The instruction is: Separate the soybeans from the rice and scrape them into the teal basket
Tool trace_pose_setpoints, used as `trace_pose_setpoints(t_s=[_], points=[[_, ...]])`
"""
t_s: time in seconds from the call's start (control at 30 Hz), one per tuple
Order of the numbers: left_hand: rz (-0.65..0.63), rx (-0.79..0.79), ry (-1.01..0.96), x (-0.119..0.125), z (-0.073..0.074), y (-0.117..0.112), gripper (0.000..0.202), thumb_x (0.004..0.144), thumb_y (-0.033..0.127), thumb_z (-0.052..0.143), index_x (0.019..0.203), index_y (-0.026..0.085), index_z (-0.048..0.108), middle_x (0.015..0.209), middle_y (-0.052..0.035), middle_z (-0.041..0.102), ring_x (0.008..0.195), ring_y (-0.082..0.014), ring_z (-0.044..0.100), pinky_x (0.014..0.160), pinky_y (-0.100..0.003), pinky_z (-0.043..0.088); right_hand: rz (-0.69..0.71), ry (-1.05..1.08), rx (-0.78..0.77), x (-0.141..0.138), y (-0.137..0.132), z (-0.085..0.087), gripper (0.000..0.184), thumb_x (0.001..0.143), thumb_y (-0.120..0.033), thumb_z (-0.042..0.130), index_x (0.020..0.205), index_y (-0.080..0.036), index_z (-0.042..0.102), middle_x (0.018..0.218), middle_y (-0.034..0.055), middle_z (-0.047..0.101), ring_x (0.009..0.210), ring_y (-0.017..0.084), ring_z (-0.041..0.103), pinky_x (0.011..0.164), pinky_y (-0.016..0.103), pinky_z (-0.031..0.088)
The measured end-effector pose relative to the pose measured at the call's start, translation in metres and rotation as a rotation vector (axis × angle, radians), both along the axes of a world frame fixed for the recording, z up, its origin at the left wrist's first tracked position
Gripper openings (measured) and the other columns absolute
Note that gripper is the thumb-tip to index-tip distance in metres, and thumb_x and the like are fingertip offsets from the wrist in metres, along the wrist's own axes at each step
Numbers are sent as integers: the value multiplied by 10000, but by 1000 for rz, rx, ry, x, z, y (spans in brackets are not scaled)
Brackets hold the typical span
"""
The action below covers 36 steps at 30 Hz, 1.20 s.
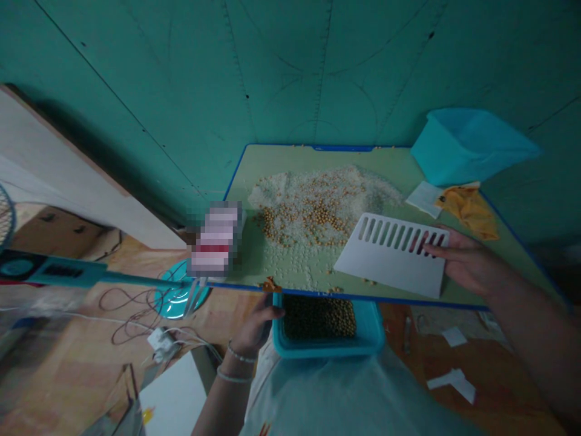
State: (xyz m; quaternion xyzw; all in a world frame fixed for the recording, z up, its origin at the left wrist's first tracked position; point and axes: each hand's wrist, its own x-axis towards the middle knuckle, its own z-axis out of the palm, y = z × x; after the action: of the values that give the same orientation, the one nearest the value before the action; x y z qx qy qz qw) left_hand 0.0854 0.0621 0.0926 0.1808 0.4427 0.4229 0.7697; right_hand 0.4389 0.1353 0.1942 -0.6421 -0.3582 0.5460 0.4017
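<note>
My left hand (259, 321) grips the left rim of a turquoise plastic container (329, 350) at the table's front edge, thumb on top. Inside it lie small dark green beans (303, 318) on the left and yellow soybeans (344, 316) on the right. My right hand (467, 261) is closed on the right end of a white slotted scraper board (388, 260), held tilted over the tabletop. Beyond the board, white rice-like grains (290, 181) are spread out with soybeans (324, 215) mixed among them.
The blue-edged folding table (272, 156) stands by a green wall (290, 72). A pixelated box (214, 239) sits on its left; a turquoise fabric bin (467, 148), white packet (425, 198) and yellow cloth (469, 209) on its right. A fan (54, 269) and cables (131, 315) are at left.
</note>
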Motion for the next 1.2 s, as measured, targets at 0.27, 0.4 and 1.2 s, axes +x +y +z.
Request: trace_pose_setpoints(t_s=[0.27, 0.4, 1.2], points=[[-19, -46, 37, 11, 5, 2, 400, 464, 141, 700, 850, 220, 770, 852, -14, 788, 1070, -352, 634, 985, -465, 429, 26, 111, -10, -15, -8, 1, 109, 724, -160, 669, 791, -234, 626, 753, 37, 703, 721, 208, 660, 736, 357, 476], [-20, -6, 45, 18, 3, 4, 378, 467, 141, 699, 830, 221, 770, 875, -20, 783, 1114, -348, 607, 1022, -448, 388, 23, 134, -22, -19, -8, 0, 141, 684, -143, 700, 763, -231, 622, 728, 23, 700, 690, 200, 643, 708, 341, 465], [-79, 22, 69, 22, -2, 8, 370, 466, 148, 673, 819, 218, 760, 830, -2, 779, 963, -284, 666, 937, -390, 440, -125, 167, -1, -29, -10, 8, 388, 373, -202, 856, 692, -237, 638, 655, -32, 689, 633, 156, 616, 623, 284, 449]])
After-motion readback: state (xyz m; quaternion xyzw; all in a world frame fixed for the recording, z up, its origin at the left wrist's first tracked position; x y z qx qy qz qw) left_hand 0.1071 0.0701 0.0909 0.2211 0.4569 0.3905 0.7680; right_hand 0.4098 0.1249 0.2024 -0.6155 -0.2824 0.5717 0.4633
